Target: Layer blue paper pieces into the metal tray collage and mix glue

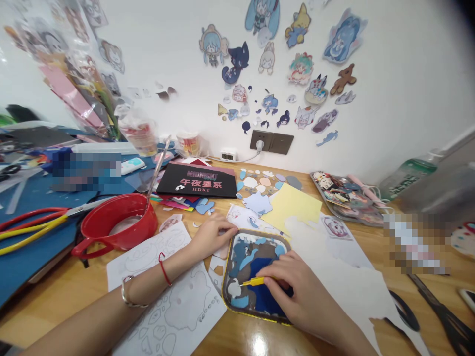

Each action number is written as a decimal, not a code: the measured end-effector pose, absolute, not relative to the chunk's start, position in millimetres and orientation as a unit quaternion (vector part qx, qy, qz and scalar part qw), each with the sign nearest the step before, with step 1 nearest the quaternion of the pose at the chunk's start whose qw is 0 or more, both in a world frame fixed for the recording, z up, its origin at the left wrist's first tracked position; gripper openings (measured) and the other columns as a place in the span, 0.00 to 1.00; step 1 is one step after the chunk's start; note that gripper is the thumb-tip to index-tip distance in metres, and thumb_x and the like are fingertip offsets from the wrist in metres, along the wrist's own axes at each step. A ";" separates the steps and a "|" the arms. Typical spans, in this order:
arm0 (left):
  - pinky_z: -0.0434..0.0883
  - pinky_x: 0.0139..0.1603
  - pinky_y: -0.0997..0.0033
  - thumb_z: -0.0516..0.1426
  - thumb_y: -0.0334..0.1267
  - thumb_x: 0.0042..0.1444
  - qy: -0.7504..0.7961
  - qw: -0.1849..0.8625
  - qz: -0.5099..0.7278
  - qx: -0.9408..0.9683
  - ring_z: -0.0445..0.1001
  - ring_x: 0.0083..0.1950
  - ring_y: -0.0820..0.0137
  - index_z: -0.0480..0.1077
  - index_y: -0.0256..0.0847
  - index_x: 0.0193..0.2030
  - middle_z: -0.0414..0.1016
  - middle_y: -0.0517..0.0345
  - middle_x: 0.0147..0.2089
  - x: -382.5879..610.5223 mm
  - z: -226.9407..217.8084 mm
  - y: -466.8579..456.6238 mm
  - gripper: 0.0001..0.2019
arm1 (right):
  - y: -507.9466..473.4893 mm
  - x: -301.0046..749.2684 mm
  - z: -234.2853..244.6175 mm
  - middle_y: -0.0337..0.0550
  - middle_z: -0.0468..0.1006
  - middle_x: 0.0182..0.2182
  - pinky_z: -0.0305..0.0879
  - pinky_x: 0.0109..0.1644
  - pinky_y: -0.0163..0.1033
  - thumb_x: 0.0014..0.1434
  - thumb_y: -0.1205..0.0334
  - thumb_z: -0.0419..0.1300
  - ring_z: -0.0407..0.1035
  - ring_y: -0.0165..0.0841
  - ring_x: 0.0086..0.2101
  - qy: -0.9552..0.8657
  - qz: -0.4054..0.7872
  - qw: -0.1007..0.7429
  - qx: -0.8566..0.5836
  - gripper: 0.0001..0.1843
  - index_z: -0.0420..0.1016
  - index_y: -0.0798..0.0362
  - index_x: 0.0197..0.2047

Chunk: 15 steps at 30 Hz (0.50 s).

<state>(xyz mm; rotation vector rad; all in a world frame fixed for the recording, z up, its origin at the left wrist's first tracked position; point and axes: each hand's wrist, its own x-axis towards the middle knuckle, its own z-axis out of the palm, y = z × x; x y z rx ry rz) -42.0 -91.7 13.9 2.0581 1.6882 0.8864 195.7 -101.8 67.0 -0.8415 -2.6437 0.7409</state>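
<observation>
In my right hand (297, 291) is a yellow-handled tool (256, 281) with a thin pointed tip, pinched between thumb and fingers. Its tip touches or nearly touches a small white paper piece (234, 288) in the lower left of a dark tray (256, 313) with rounded corners. Blue, light-blue and white cutouts lie in the tray, including a large dark-blue piece (264, 266). My left hand (211, 235) rests at the tray's upper left corner, fingers stretched out against the rim. Under my left forearm lies a white sheet with line drawings (185, 301).
A red mug (122, 217) with a stick in it and red-and-yellow-handled scissors (44, 225) stand left. Behind are a black box (196, 180), loose cutouts (256, 202) and yellow paper (297, 205). At right lie torn white paper (334, 277), black scissors (438, 306) and a card-filled tray (374, 217).
</observation>
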 end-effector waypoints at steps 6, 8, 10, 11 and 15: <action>0.61 0.40 0.71 0.52 0.41 0.57 0.592 0.169 0.316 0.722 0.67 0.36 0.69 0.76 0.42 0.32 0.74 0.58 0.30 -42.3 13.2 -91.7 0.12 | -105.6 193.5 71.0 0.36 0.73 0.26 0.53 0.38 0.40 0.60 0.67 0.49 0.61 0.30 0.28 -0.908 0.281 0.167 -0.263 0.11 0.72 0.49 0.37; 0.61 0.40 0.71 0.52 0.41 0.57 0.593 0.168 0.314 0.722 0.67 0.36 0.69 0.76 0.42 0.32 0.74 0.58 0.30 -42.3 13.4 -92.0 0.12 | -106.4 193.7 70.4 0.37 0.72 0.25 0.52 0.38 0.40 0.60 0.66 0.49 0.60 0.30 0.28 -0.912 0.268 0.177 -0.257 0.11 0.72 0.49 0.37; 0.61 0.40 0.71 0.52 0.41 0.57 0.595 0.168 0.312 0.722 0.67 0.36 0.69 0.76 0.42 0.32 0.74 0.58 0.29 -42.2 13.7 -92.3 0.12 | -105.7 194.4 69.1 0.38 0.72 0.26 0.52 0.38 0.41 0.60 0.67 0.48 0.61 0.30 0.28 -0.920 0.232 0.177 -0.262 0.11 0.72 0.51 0.37; 0.61 0.40 0.71 0.52 0.41 0.57 0.596 0.168 0.311 0.721 0.67 0.36 0.69 0.76 0.42 0.32 0.74 0.58 0.29 -42.1 13.9 -92.4 0.12 | -104.8 194.9 68.3 0.39 0.73 0.26 0.52 0.38 0.41 0.59 0.67 0.48 0.61 0.31 0.28 -0.924 0.211 0.175 -0.268 0.11 0.73 0.51 0.36; 0.61 0.41 0.71 0.52 0.41 0.57 0.599 0.173 0.309 0.718 0.67 0.37 0.69 0.76 0.42 0.32 0.74 0.58 0.30 -42.2 14.3 -92.4 0.12 | -100.2 197.6 66.0 0.39 0.73 0.25 0.51 0.37 0.40 0.59 0.67 0.49 0.63 0.31 0.28 -0.928 0.169 0.164 -0.290 0.11 0.73 0.52 0.35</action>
